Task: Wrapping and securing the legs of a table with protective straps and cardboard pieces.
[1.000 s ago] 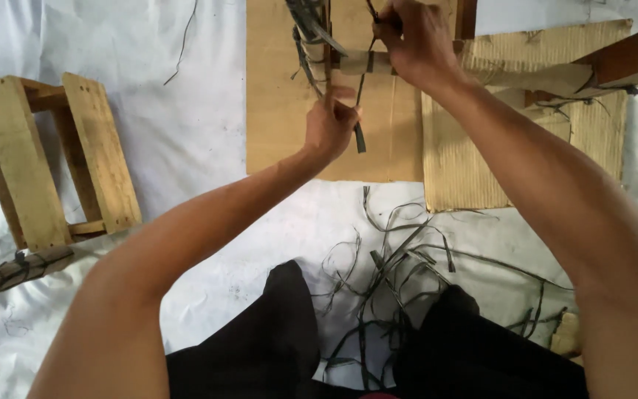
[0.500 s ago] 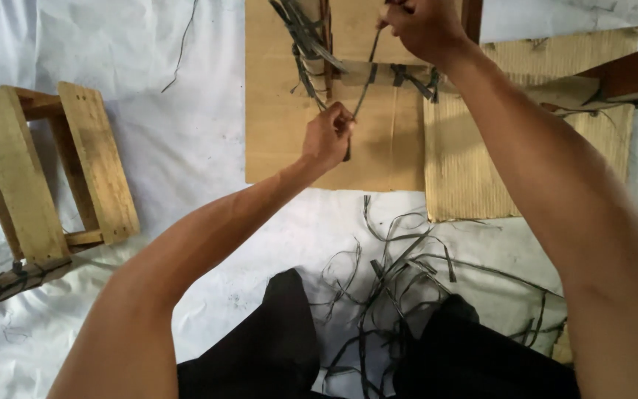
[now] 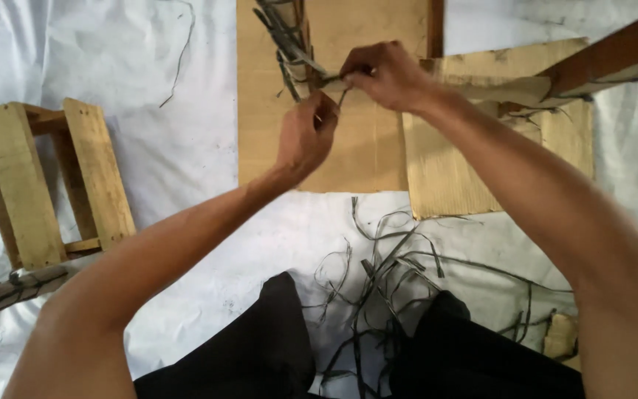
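Spreading across the whole floor is a crinkled white sheet, which serves as the work surface. On it, at the top, lie two flat brown cardboard pieces, set under the spot where the hands are busy. At the left stands a small pale slatted wooden frame, well apart from the work. A dark brown wooden bar crosses from the upper right toward the centre, raised above the cardboard so both hands can get around it. Loose dark flat strips lie scattered near the person's black-clad knees, within easy reach.

A bundle of these dark strips wraps the wooden piece at the top centre. The right hand is closed in a pinch on the wrapping where it meets the bar, seemingly to hold it tight. The left hand, just below, has its fingers curled shut around a thin dark strip end, held taut between the hands.
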